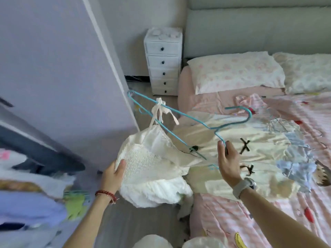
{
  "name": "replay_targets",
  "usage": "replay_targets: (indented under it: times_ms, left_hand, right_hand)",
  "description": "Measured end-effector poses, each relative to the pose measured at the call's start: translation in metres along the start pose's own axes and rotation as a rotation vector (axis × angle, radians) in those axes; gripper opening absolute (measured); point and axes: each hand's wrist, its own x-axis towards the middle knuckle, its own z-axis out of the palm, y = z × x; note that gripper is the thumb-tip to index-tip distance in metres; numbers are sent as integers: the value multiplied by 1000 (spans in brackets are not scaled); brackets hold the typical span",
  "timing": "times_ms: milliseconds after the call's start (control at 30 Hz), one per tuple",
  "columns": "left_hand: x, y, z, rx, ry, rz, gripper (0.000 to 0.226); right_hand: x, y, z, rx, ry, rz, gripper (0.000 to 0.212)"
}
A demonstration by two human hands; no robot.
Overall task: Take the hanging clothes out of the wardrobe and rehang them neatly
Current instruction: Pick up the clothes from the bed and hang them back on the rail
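Both hands point(227, 156) hold hanger point(180, 113), dress point(148, 163).

1. A pale lilac wardrobe door point(53, 68) is standing open on the left, filling that side of the view.
2. Behind it, a plain pale wall point(129, 24) is running back into the corner.
3. A narrow white drawer tower point(163, 63) with five dark knobs is sitting in that corner, just beside the bed.
4. A grey padded headboard point(250, 29) is rising behind two floral pillows point(236, 72).
5. A pink striped sheet point(223, 217) is covering the bed.
6. Grey floor point(129, 222) is showing below, soft daylight washing everything.
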Motion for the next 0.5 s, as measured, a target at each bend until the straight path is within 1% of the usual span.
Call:
replay_targets:
  times_ms: [67,133,233,300,367,433,500]
  left_hand:
    - [-17,-23,-27,-15,78,-46,49]
    - [-37,-45,-53,-7,142,-97,37]
    - [-70,-75,-83,-25,195,-170,32]
    - [-90,-85,-98,-64,243,-191,29]
    - [-107,-89,-113,-77,306,-194,26]
    - [-120,-89,-135,-68,400,-200,24]
    - [-135,-88,-164,-62,537,-213,27]
  right_hand:
    - [-14,-11,22,-7,-68,-45,37]
    - [-28,-22,42,-34,-134,-75,35]
    - [-49,-39,68,-33,-272,-175,33]
    - [-61,-52,85,-49,-348,-225,31]
    - [-72,-66,103,-36,-410,-227,32]
    - [-82,-81,121,5,-463,-235,35]
    - [-91,-97,138,55,-536,-270,38]
